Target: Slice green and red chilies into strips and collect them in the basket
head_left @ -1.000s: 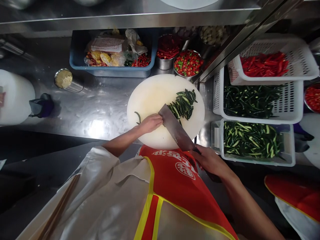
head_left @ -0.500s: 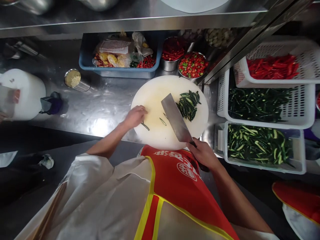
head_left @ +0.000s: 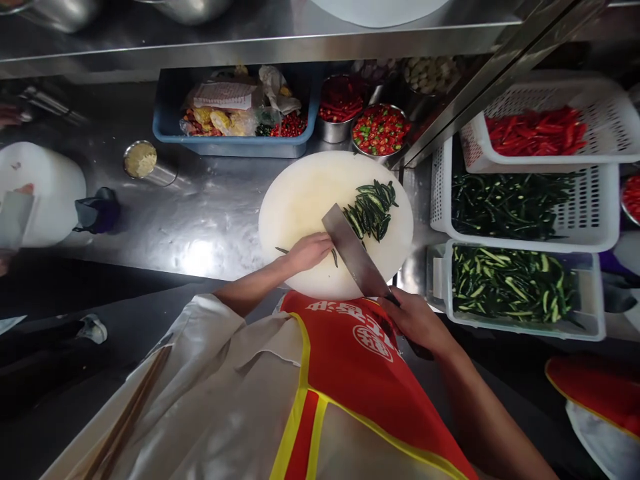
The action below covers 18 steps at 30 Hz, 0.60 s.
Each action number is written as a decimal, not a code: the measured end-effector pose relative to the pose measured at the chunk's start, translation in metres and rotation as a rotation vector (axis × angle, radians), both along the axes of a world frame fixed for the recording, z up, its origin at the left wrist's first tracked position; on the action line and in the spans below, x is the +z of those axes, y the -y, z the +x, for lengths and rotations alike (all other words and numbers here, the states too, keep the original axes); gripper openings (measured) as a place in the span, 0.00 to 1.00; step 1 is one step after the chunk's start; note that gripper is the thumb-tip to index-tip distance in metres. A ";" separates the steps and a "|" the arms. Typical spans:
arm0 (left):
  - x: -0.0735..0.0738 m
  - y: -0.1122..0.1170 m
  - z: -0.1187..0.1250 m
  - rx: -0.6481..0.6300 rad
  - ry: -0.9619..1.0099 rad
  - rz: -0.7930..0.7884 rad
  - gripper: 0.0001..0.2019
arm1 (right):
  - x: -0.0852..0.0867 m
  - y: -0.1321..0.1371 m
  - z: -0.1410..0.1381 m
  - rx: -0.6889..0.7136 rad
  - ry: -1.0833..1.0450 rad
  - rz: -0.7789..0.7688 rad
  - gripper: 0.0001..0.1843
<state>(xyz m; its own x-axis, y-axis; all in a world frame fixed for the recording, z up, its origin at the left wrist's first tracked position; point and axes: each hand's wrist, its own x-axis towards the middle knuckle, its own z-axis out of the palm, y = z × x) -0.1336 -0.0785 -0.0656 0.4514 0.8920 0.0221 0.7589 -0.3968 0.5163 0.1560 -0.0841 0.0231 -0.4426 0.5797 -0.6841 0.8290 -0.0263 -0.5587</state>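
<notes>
1. Head view looked down on a steel table (head_left: 210,207) that carried everything, with the person standing at its near edge.
2. At the right stood a white basket (head_left: 607,207) heaped with whole green chillies (head_left: 505,203). By my reckoning, a good share of the cutting was left to do.
3. Just in front of the basket, a clear tub (head_left: 597,293) held cut green strips (head_left: 505,283) and looked well filled. I took this as the finished part of the work.
4. A round white cutting board (head_left: 305,193) lay at the middle of the table, with most of its face bare.
5. The cleaver (head_left: 353,250) lay slantwise across the board's near half. I could not tell whether its edge met the board.
6. A small pile of cut chillies (head_left: 373,210) sat on the far side of the blade, touching it and not yet moved to the tub.
7. The right hand (head_left: 417,320) was closed tight round the cleaver's handle at the board's near rim.
8. The left hand (head_left: 310,252) rested on the board just left of the blade. Its fingers were curled narrow, pressing down on one green chilli (head_left: 334,257).
9. That chilli lay against the blade, so this one appeared to be mid-cut.
10. One stray strip (head_left: 281,251) lay by the left wrist, near the board's left rim.
</notes>
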 end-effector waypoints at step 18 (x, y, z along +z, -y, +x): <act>-0.015 0.007 -0.001 0.065 0.040 0.075 0.14 | 0.004 -0.003 -0.001 0.064 0.024 -0.073 0.15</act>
<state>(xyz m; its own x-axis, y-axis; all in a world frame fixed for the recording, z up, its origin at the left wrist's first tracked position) -0.1350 -0.0856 -0.0804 0.3902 0.9145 0.1071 0.7637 -0.3864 0.5172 0.1553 -0.0814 0.0270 -0.4605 0.4985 -0.7345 0.8432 -0.0128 -0.5374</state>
